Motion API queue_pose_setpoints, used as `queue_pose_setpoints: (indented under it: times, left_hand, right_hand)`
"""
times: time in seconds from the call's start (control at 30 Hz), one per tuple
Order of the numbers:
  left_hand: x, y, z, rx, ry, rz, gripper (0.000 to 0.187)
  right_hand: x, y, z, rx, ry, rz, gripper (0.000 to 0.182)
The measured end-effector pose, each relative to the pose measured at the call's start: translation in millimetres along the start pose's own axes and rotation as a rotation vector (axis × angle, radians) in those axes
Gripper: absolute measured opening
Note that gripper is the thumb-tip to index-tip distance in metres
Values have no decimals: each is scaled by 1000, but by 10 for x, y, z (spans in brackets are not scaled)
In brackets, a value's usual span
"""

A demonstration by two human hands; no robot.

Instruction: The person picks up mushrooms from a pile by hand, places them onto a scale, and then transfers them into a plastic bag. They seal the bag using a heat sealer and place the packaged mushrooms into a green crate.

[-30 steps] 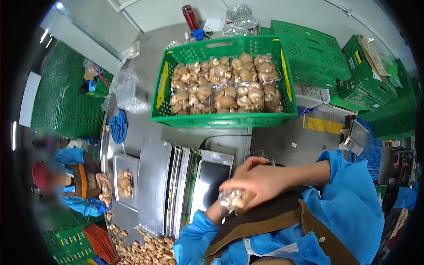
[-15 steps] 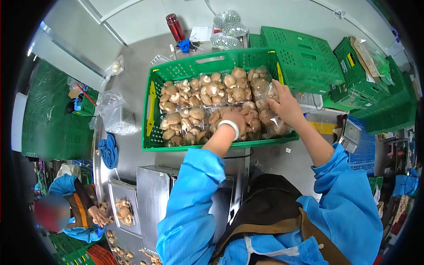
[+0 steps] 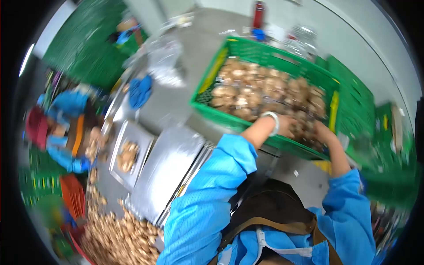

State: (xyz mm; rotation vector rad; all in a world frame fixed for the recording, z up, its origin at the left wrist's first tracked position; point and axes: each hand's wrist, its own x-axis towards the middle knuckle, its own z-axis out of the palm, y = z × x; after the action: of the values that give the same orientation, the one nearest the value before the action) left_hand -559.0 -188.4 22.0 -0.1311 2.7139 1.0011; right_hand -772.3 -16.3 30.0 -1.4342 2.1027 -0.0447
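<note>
A green plastic crate (image 3: 212, 110) holds two rows of clear packs of brown mushrooms (image 3: 240, 99). My left hand (image 3: 286, 125), with a white band at the wrist, reaches over the near side of the crate onto the front packs. Close to the crate's right end, my right hand (image 3: 323, 133) is at the side of a front pack of mushrooms (image 3: 302, 126), which lies between my two hands. Motion blur smears the fingers of both hands, so their grip on the pack cannot be made out.
To the left, a person (image 3: 73, 128) handles mushrooms beside a tray scale (image 3: 128, 154) with a pack on it. Loose mushrooms (image 3: 119, 238) are heaped at the lower left. Green crates (image 3: 353, 92) stack at the right. Plastic bags (image 3: 163, 59) and a blue cloth (image 3: 140, 92) lie on the steel table.
The view has swung to the right, bringing the heaped mushrooms into sight. My right hand has shifted from the back right packs down to the front right, nearer my left hand.
</note>
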Motion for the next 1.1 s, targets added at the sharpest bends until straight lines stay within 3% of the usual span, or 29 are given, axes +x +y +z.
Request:
queue_pose_setpoints:
  times: [0.03, 0.07, 0.17, 0.23, 0.27, 0.33, 0.37, 0.4, 0.43, 0.47, 0.53, 0.63, 0.7, 0.77, 0.8, 0.93, 1.1]
  left_hand:
    - [-292, -1, -88, -8, 132, 34, 68]
    - [-598, -20, -127, -7, 255, 76, 64]
    - [-1844, -228, -218, -315, 558, 138, 58]
    - [-2901, -294, -241, -836, 653, -10, 48]
    - [-3403, -404, -171, -945, 771, -140, 43]
    - [-4293, -876, 271, -643, 1286, -452, 38]
    - [-4701, -893, 374, -692, 1526, -606, 40]
    - [-5244, -1579, 942, -575, 1688, -777, 53]
    - [-5623, -1648, 1103, -371, 1750, -1006, 63]
    - [-5927, -1669, 1259, -157, 1790, -1236, 74]
    - [-6395, -1786, 1530, -173, 1678, -1492, 92]
    - [-6761, -2119, 1873, -431, 1575, -1451, 102]
    - [-6790, -2216, 1839, -619, 1445, -1395, 102]
    - [-6722, -2252, 1773, -526, 1381, -1343, 98]
    - [-6680, -2275, 1766, -479, 1347, -1314, 96]
    - [-6560, -2078, 1710, -432, 1532, -1219, 78]
    - [-6133, -1099, 1494, -318, 1540, -1157, 73]
  right_hand:
    - [41, -49, -52, 47, -25, -22, 61]
    - [-24, -431, -284, 82, -202, 311, 62]
    - [100, -617, -319, -446, 51, -58, 44]
    - [65, -1260, -325, -511, 356, -159, 35]
    - [116, -1662, -280, -281, 366, -254, 32]
    - [389, -2389, 10, 118, 298, -482, 29]
    - [553, -2711, 261, 281, 215, -616, 29]
    - [492, -3298, 393, 356, 158, -783, 31]
    - [503, -3782, 559, 385, 8, -773, 34]
    - [613, -4218, 772, 401, -117, -852, 39]
    - [848, -5008, 1248, 356, -246, -953, 57]
    - [1459, -6045, 2295, 475, -464, -871, 84]
    - [1694, -6606, 2735, 276, -328, -914, 93]
    - [1872, -6932, 3158, 251, -300, -986, 95]
    - [1884, -7027, 3257, 239, -284, -1020, 97]
    - [1759, -7049, 3185, 275, -318, -1022, 91]
    - [936, -6399, 2516, 304, -279, -972, 84]
